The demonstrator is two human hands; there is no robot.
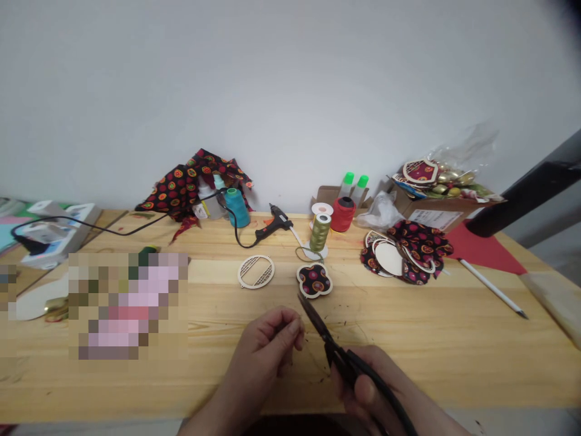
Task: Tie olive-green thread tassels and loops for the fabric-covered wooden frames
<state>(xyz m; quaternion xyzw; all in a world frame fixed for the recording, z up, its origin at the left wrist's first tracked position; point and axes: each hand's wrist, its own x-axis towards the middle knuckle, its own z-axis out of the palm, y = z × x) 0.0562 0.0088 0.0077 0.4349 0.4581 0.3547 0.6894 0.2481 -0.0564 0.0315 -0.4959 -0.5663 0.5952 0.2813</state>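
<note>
Hands [267, 342]: right [385, 365] grips scissors [334, 352] | beyond: quatrefoil piece [315, 281], olive spool [320, 234], glue gun [273, 228]

Craft wkshp here, wooden bench [204, 387], scissors [344, 361] out, glue gun [275, 224], thread spools [321, 236], fabric [175, 188] bunched L, poss. beads [448, 191] far R

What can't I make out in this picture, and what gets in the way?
All in the head view:
- Whether the left hand pinches anything: too small to tell.
- The handle ends of the scissors: covered partly by the right hand, and cut off by the bottom edge.
- What lies under the pixelated patch: blurred out.
- The print on the box label: too small.
</note>
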